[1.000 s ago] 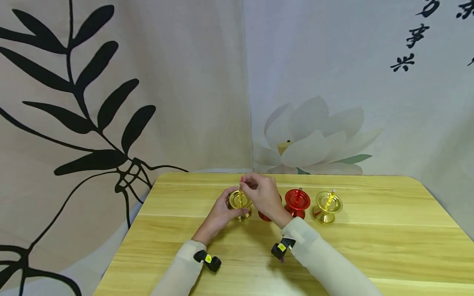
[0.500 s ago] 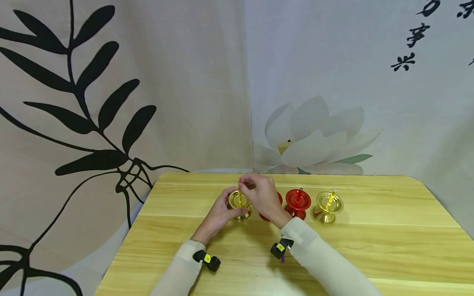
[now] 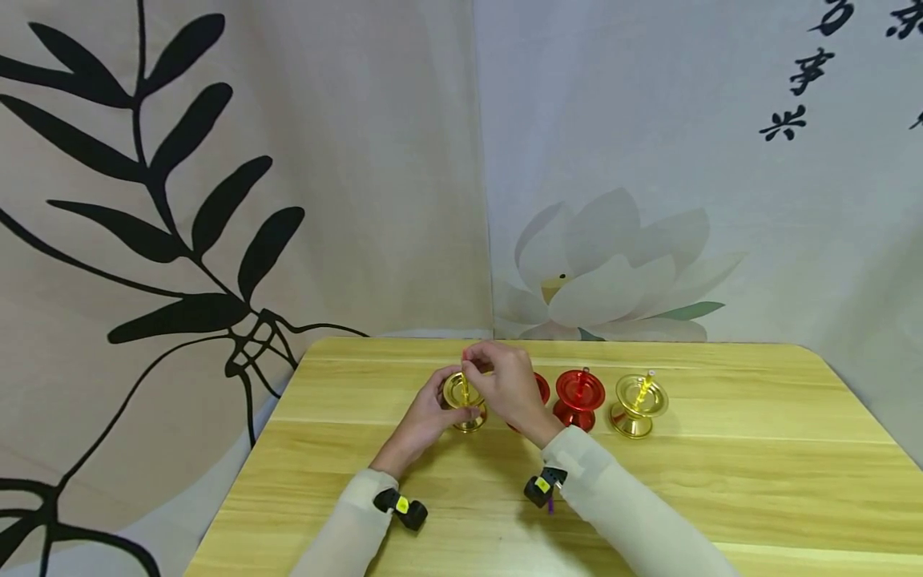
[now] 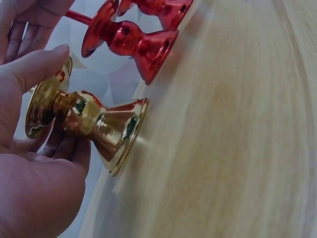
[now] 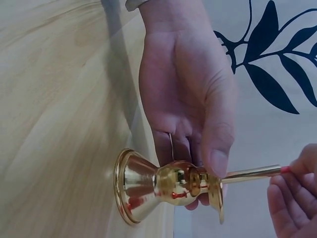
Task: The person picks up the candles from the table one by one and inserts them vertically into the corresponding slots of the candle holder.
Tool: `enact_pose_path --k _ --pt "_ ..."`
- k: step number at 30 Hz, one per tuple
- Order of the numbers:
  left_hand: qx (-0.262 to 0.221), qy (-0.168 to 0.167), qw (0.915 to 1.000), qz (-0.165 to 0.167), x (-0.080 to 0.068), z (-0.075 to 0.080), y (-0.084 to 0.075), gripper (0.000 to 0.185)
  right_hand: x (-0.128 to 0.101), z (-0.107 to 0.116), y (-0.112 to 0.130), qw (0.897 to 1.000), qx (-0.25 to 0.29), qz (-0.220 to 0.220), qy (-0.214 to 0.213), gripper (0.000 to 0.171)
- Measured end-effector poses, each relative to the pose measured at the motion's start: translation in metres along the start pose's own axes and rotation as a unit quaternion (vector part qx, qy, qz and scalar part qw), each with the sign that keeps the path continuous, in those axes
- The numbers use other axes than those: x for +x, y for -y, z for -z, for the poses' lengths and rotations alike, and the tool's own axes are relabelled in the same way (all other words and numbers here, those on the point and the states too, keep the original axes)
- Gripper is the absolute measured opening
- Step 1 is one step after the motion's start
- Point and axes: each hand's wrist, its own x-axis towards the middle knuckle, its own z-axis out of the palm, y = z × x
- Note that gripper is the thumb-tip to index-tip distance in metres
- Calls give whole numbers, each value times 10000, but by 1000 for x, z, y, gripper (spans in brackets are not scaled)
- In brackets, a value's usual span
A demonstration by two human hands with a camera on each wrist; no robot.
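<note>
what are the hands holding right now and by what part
The left hand grips the gold candle holder round its stem, under the cup. The right hand pinches the top end of the thin gold candle standing in it.

Your left hand (image 3: 425, 417) grips shiny gold holder (image 3: 464, 401); its stick (image 3: 466, 385) gold, red tip, pinched by your right hand (image 3: 508, 385). Beside it two glossy red holders (image 3: 579, 397), then second gold one (image 3: 638, 405) with yellow stick. Counter (image 3: 721, 473) pale yellow wood grain. Your sleeves (image 3: 627, 513) cream; wrist cameras (image 3: 401, 506) black, yellow tags. Left backdrop (image 3: 216, 200) beige, black leaf branch; right backdrop (image 3: 685, 160) pale grey, white lotus, black calligraphy.
</note>
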Motion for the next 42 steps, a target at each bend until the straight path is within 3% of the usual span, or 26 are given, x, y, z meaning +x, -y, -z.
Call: enact_pose_path --k 12,23,35,42 --pt "14 -143 9999 -50 -1 -2 0 79 -5 5 6 9999 -35 -116 -97 8" --pt "392 -415 9983 -113 -9 -4 -3 80 -30 53 15 9997 -123 -186 -86 11" --pt "1003 -794 9918 -76 -42 4 -14 76 -77 96 9 9959 -515 -657 341 16" --pt "1243 -910 9876 317 -64 -2 -22 55 -110 103 -2 9905 -575 -933 833 18"
